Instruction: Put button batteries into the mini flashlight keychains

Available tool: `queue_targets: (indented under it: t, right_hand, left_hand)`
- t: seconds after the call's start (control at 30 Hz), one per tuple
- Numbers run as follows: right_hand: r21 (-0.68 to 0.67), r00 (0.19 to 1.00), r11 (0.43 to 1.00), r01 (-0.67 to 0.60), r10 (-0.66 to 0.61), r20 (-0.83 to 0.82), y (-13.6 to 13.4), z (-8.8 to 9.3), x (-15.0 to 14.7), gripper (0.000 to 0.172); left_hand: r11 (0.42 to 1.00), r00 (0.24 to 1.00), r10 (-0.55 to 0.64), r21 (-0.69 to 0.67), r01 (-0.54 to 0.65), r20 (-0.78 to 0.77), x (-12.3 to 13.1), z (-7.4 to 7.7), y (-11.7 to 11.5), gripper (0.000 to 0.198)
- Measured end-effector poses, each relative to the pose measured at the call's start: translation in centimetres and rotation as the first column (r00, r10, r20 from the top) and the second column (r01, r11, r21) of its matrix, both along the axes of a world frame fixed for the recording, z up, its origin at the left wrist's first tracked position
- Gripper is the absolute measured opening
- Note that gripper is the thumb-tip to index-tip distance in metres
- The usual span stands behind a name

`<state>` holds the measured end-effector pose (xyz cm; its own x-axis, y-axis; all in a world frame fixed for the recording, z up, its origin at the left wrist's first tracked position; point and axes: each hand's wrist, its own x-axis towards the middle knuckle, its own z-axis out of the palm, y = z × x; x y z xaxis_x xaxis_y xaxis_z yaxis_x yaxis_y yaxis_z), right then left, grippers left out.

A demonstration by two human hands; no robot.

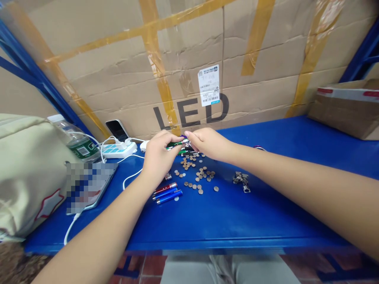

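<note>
My left hand (161, 152) is closed in a pinch on a small green metal flashlight (175, 144). At its silver end, the fingers of my right hand (204, 142) are closed on it too. Just beneath and behind both hands lie more small tubes (186, 152), partly hidden by the fingers. Many button cells (199, 187) are scattered on the blue tabletop in front. Below my left wrist rest a red tube (166, 187) and blue tubes (169, 196), side by side. A small heap of silver metal clips (242, 181) sits under my right forearm.
A tall cardboard box (183, 51) stands behind the blue table (231, 221). At left are a white power strip (121, 150) with cables, a phone (117, 129), a tablet-like device (91, 189), a plastic bottle (79, 142) and a beige bag (26, 169). An open carton (343, 110) stands at right.
</note>
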<state>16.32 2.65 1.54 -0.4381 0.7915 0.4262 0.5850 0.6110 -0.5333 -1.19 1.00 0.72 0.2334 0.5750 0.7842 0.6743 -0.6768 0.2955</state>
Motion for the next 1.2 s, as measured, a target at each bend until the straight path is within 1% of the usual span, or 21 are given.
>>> queue_targets:
  t: [0.13,0.23,0.3,0.37,0.5,0.57,0.6,0.63,0.67,0.7,0.73,0.77,0.8,0.83,0.87,0.9,0.97,1.0,1.07,1.13,1.2]
  right_hand:
    - [-0.152,0.99,0.987,-0.048,0.027,-0.135,-0.2,0.0,-0.2,0.054]
    - [-0.312,0.978,0.944,-0.107,0.043,-0.203,-0.2,0.0,-0.1,0.052]
    - [-0.439,0.958,0.881,-0.176,0.052,-0.281,0.0,0.0,0.0,0.05]
    - [-0.539,0.924,0.799,-0.268,0.055,-0.378,0.2,-0.1,0.0,0.046]
    - [-0.654,0.863,0.632,-0.415,0.045,-0.503,0.4,-0.2,0.1,0.04]
    - [-0.682,0.861,0.589,-0.433,0.045,-0.507,0.3,-0.1,0.1,0.04]
    - [-0.689,0.87,0.59,-0.42,0.046,-0.491,0.3,0.1,0.1,0.04]
    - [-0.692,0.888,0.61,-0.387,0.046,-0.457,0.2,0.2,0.1,0.04]
    - [-0.681,0.915,0.653,-0.332,0.048,-0.4,0.2,0.3,0.2,0.041]
    - [-0.645,0.945,0.719,-0.258,0.05,-0.323,0.2,0.4,0.3,0.044]
    - [-0.566,0.97,0.804,-0.181,0.05,-0.238,0.3,0.4,0.4,0.046]
    - [-0.44,0.986,0.891,-0.114,0.049,-0.157,0.5,0.4,0.6,0.049]
    - [-0.28,0.995,0.957,-0.074,0.053,-0.081,0.6,0.4,0.8,0.05]
    - [-0.113,0.998,0.992,-0.06,0.06,-0.007,0.8,0.3,1.1,0.049]
    - [0.032,0.995,0.997,-0.068,0.066,0.07,1.1,0.2,1.4,0.046]
    - [0.141,0.986,0.986,-0.086,0.065,0.152,1.3,0.1,1.7,0.043]
    - [0.259,0.945,0.957,-0.129,0.04,0.323,1.7,-0.1,2.4,0.035]
    - [0.288,0.92,0.946,-0.149,0.026,0.392,1.9,-0.3,2.6,0.033]
    - [0.319,0.885,0.929,-0.19,0.021,0.465,2.0,-0.4,3.0,0.032]
    - [0.32,0.885,0.922,-0.218,0.048,0.464,2.0,-0.5,3.0,0.034]
    - [0.302,0.904,0.926,-0.225,0.083,0.42,1.9,-0.4,2.8,0.037]
  left_hand:
    - [0.996,0.998,0.017,0.094,-0.012,-0.055,-0.2,0.0,-0.1,0.01]
    - [0.991,0.994,0.023,0.134,-0.008,-0.109,-0.3,-0.1,0.0,0.009]
    - [0.985,0.986,0.046,0.171,-0.019,-0.158,-0.5,-0.2,0.1,0.008]
    - [0.974,0.971,0.094,0.22,-0.045,-0.218,-0.6,-0.2,0.0,0.008]
    - [0.945,0.936,0.176,0.317,-0.075,-0.304,-0.8,0.0,-0.1,0.011]
    - [0.941,0.932,0.185,0.329,-0.076,-0.313,-0.7,0.0,-0.1,0.012]
    - [0.945,0.934,0.18,0.319,-0.077,-0.309,-0.7,0.0,0.0,0.012]
    - [0.954,0.94,0.165,0.291,-0.076,-0.298,-0.6,0.0,0.0,0.011]
    - [0.967,0.952,0.14,0.245,-0.072,-0.272,-0.5,0.0,0.1,0.009]
    - [0.982,0.967,0.107,0.179,-0.065,-0.232,-0.5,-0.1,0.3,0.008]
    - [0.994,0.981,0.07,0.099,-0.053,-0.179,-0.4,-0.1,0.5,0.008]
    - [0.999,0.993,0.036,0.011,-0.035,-0.115,-0.4,-0.2,0.7,0.009]
    - [0.997,0.999,0.01,-0.079,-0.014,-0.05,-0.4,-0.2,0.9,0.009]
    - [0.987,1.0,-0.009,-0.162,0.01,0.009,-0.5,-0.3,1.1,0.01]
    - [0.972,0.998,-0.021,-0.234,0.035,0.06,-0.5,-0.4,1.3,0.01]
    - [0.953,0.994,-0.035,-0.295,0.063,0.099,-0.6,-0.4,1.4,0.011]
    - [0.918,0.987,-0.067,-0.378,0.12,0.149,-0.7,-0.5,1.5,0.014]
    - [0.905,0.984,-0.086,-0.401,0.142,0.156,-0.8,-0.6,1.5,0.015]
    - [0.895,0.981,-0.116,-0.412,0.171,0.155,-0.9,-0.7,1.5,0.016]
    - [0.907,0.98,-0.129,-0.383,0.177,0.149,-0.9,-0.8,1.5,0.015]
    - [0.935,0.983,-0.12,-0.316,0.159,0.139,-0.8,-0.9,1.4,0.014]
